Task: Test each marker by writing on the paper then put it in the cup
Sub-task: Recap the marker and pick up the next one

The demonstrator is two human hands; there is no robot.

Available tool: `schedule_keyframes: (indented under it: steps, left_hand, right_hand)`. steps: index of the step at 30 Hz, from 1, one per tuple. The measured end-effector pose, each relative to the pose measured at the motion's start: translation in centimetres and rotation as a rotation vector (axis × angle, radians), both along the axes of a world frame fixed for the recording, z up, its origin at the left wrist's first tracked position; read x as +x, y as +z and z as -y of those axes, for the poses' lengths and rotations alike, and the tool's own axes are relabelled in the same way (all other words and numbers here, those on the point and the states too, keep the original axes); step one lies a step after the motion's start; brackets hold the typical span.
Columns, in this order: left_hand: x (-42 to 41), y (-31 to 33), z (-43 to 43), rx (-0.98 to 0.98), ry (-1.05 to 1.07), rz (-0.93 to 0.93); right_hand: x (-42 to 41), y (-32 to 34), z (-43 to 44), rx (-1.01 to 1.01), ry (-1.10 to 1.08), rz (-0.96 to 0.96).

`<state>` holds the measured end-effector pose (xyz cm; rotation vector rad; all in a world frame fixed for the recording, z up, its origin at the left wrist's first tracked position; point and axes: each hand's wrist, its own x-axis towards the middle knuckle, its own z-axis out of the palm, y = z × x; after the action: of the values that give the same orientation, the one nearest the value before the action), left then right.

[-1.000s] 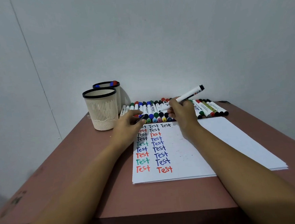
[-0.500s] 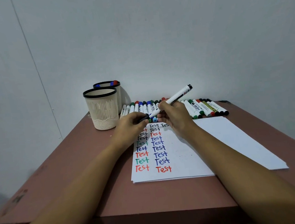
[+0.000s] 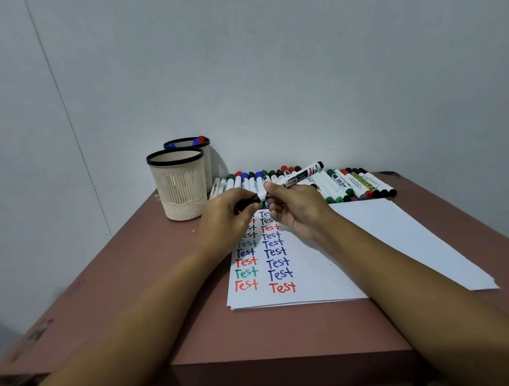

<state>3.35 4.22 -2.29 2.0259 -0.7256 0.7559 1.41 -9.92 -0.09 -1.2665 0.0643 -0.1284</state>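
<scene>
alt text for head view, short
Left hand grips the black cap and right hand the barrel of a white marker above white paper of coloured "Test" words. Behind: a marker row and two beige black-rimmed cups on a reddish-brown table.

Left hand [image 3: 225, 221] pinches the cap [image 3: 248, 202]; right hand [image 3: 300, 209] grips the marker [image 3: 304, 173]; both forearms extended.

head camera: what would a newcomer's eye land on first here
The left hand and right hand grip one black marker above the paper, which carries columns of coloured "Test" words. Behind them a row of markers lies along the wall, with two cream cups at its left end.
</scene>
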Motion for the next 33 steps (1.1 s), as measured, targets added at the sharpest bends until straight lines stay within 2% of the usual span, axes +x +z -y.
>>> schedule_keyframes:
  steps: [7, 13, 15, 19, 23, 25, 27, 29, 33]
  left_hand:
    - [0.3, -0.1, 0.5, 0.096, 0.021, 0.198]
    - [0.3, -0.2, 0.6, 0.139, 0.011, 0.211]
    - [0.2, -0.1, 0.9, 0.031, 0.008, 0.090]
    - [-0.3, 0.6, 1.2, -0.384, -0.143, -0.325]
    - [-0.6, 1.9, 0.5, -0.721, -0.203, -0.542]
    - [-0.5, 2.7, -0.1, -0.765, -0.191, -0.531]
    - [-0.4, 3.8, -0.7, -0.741, -0.136, -0.433]
    - [-0.1, 5.3, -1.3, -0.691, -0.088, -0.341]
    - [2.3, 9.9, -3.4, -0.485, 0.104, -0.146]
  right_hand:
    - [0.1, 0.1, -0.4, 0.157, -0.018, -0.093]
    - [0.3, -0.1, -0.1, 0.150, -0.021, -0.100]
    - [0.3, 0.0, 0.1, 0.082, -0.021, -0.053]
    - [0.3, 0.5, 0.2, -0.082, -0.053, 0.030]
    - [0.9, 0.3, 1.1, -0.120, -0.165, 0.028]
    - [1.2, -0.3, 1.7, -0.347, -0.295, 0.047]
    - [1.2, -1.2, 2.1, -0.680, -0.344, 0.122]
    - [1.1, -2.2, 2.2, -0.954, -0.287, 0.202]
    - [2.0, -3.4, 2.3, -1.313, -0.216, 0.255]
